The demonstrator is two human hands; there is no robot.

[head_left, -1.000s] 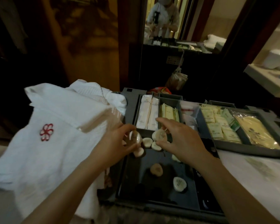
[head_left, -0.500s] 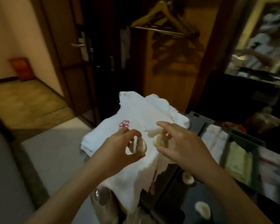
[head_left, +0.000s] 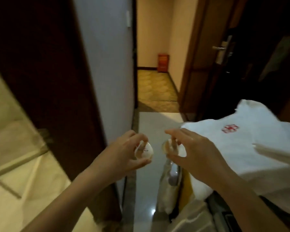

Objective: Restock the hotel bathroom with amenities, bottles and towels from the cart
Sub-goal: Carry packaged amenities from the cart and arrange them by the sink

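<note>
My left hand (head_left: 124, 151) pinches a small round white amenity pack (head_left: 144, 150) with red print, held in front of me over the floor. My right hand (head_left: 191, 148) grips a second small round pack (head_left: 170, 146), partly hidden by the fingers. Both hands are at about the same height, a short gap between them. A stack of white towels (head_left: 241, 144) with a red flower emblem (head_left: 229, 128) lies on the cart at the right, just behind my right hand.
A dark wooden door frame (head_left: 57, 81) and a pale wall edge (head_left: 110, 72) stand on the left. A corridor with a tiled floor (head_left: 156, 87) runs ahead to a red box (head_left: 163, 62). A door with a handle (head_left: 219, 47) is at the right. A bag (head_left: 171, 186) hangs off the cart.
The view has swung left, away from the cart's amenity trays toward the doorway. Both hands came away from the tray, each carrying a small round pack.
</note>
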